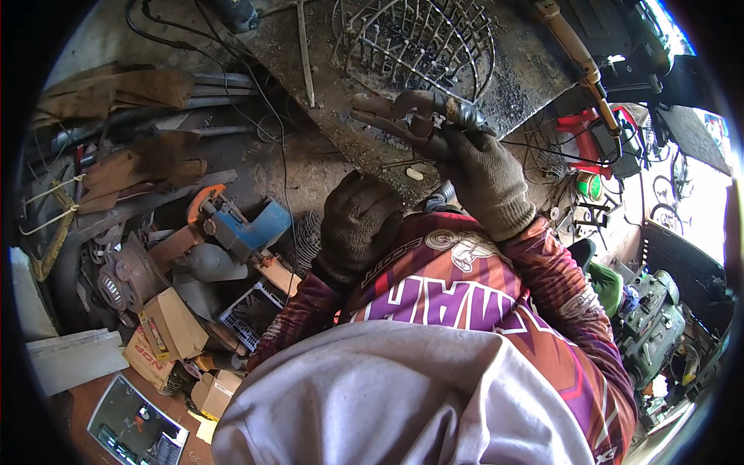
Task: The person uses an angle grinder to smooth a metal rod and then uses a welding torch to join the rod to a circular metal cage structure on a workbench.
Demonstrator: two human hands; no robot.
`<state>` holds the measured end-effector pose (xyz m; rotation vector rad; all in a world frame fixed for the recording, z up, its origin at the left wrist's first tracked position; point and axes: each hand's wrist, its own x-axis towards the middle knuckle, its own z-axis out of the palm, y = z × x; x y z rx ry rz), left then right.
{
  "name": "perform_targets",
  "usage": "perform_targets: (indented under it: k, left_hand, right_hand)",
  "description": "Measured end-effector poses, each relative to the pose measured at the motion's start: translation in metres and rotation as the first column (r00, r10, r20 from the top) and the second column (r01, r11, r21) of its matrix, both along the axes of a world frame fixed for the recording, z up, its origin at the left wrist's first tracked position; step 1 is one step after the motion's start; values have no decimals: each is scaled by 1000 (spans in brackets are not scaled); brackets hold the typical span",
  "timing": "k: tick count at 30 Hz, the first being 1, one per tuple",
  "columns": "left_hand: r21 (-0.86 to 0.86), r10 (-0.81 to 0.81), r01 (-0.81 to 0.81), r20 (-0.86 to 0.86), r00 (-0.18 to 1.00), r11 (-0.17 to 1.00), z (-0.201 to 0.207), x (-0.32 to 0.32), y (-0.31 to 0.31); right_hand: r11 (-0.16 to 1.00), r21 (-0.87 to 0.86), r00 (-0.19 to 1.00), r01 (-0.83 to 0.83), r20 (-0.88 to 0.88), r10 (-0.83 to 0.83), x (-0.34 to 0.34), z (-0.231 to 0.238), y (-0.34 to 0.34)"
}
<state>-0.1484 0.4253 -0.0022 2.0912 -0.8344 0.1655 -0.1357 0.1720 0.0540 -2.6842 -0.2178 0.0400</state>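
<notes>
My right hand (487,172), in a grey knit work glove, is closed round the handle of a dark, worn welding electrode holder (395,120). Its jaws point left over the near edge of a dirty metal worktable (341,128). In a darker glove, my left hand (360,225) is held near my chest, with its fingers curled in; whatever may be inside them is hidden. Beyond the holder, a round frame of welded metal rods (418,43) lies on the worktable. A flat metal strip (304,54) lies left of it, and a small pale piece (415,174) is close to the table's near corner.
Grit covers the worktable. Thin black cables (283,147) hang down at its left. On the floor at left are a blue and orange machine (248,225), cardboard boxes (170,329) and metal lengths. A red plastic chair (581,143) and a green machine (655,318) are at right.
</notes>
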Motion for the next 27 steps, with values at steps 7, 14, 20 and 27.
perform_targets:
  k: [7,14,20,27]
  left_hand:
    - [-1,16,-16,30,999,1000,4,-1,-2]
    - [14,39,-39,-1,999,999,7,-2,-4]
    - [5,16,-16,-12,1000,1000,5,0,-3]
    - [39,8,-9,22,1000,999,11,0,-4]
  right_hand:
    - [999,20,998,32,-57,-31,1,3,1]
    - [997,-72,997,-20,71,25,-1,1,0]
    - [999,37,1000,-21,-6,21,1,1,-3]
    - [998,-32,998,-48,31,49,0,0,-1]
